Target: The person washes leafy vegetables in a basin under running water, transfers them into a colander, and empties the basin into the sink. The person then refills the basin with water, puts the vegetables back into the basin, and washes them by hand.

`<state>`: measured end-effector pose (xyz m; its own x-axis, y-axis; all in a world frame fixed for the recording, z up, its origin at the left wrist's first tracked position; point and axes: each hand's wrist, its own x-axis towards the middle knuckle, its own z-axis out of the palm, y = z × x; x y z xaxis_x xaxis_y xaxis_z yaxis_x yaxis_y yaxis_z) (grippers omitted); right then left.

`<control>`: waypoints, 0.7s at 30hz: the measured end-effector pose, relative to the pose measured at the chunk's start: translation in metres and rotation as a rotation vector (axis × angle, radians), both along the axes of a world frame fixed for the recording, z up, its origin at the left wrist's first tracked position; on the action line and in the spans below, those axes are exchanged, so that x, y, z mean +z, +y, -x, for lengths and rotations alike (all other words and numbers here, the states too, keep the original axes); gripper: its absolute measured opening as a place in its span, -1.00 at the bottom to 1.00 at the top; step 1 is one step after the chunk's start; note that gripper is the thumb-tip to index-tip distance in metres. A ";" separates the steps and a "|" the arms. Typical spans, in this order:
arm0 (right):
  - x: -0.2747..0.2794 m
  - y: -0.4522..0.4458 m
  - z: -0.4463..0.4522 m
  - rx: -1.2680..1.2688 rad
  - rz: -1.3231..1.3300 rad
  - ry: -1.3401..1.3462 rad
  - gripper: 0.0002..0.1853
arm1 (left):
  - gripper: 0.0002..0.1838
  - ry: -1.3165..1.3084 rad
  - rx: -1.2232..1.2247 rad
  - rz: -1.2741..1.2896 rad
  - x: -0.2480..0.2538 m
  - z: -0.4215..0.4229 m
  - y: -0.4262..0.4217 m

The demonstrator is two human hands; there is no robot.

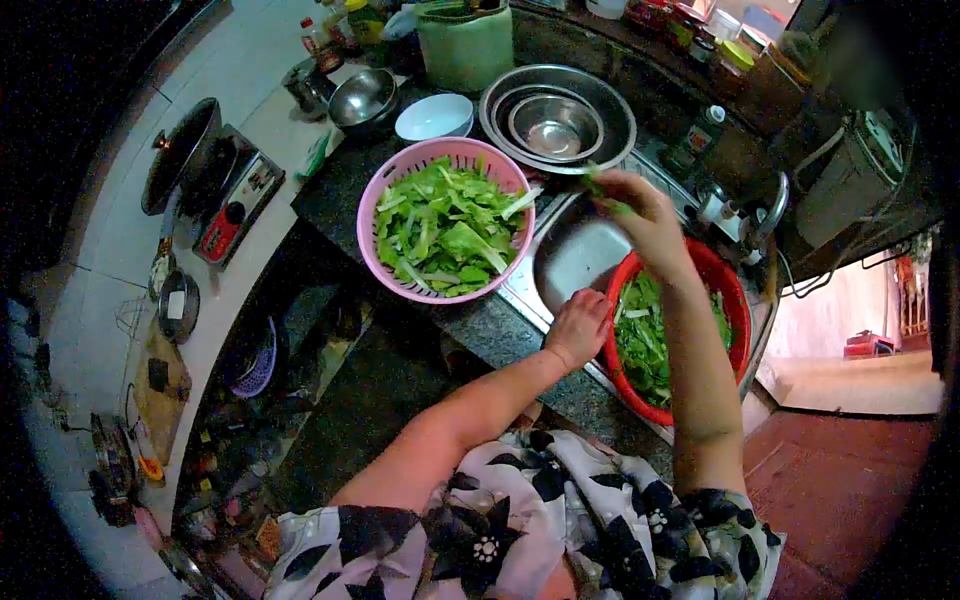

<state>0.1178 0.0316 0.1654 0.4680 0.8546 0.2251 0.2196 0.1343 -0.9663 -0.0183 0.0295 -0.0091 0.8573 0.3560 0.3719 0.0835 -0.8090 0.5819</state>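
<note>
My right hand (645, 222) is raised over the sink, its fingers closed around a few green leaves (612, 200). Lower down, my left hand (580, 330) has its fingers curled at the left rim of a red basin (737, 300). Chopped leafy greens (640, 340) fill that basin, partly hidden by my right forearm. To the left, a pink colander (370, 250) is heaped with cut greens (445, 225), one pale stalk poking over its right rim. Between the two containers lies the steel sink (575, 262).
Nested steel bowls (555, 130) stand behind the sink, beside a pale blue bowl (435, 118) and a small metal bowl (362, 98). A faucet (775, 210) rises at the right. A green container (465, 45) is at the back; a gas stove (240, 195) sits far left.
</note>
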 end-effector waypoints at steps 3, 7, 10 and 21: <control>-0.023 -0.077 -0.028 -0.315 0.234 0.033 -0.74 | -0.68 -0.073 -0.009 0.031 -0.006 -0.002 -0.001; -0.116 -0.176 -0.089 -0.611 0.538 -0.059 -0.87 | -0.72 -0.083 -0.017 -0.012 -0.002 -0.002 0.000; -0.195 -0.216 -0.115 -0.745 0.672 -0.449 -0.61 | -0.74 -0.062 -0.033 0.022 -0.002 -0.004 0.001; -0.186 -0.152 -0.038 -0.094 1.219 -0.467 -0.16 | -0.64 -0.235 -0.105 -0.256 0.128 0.011 0.069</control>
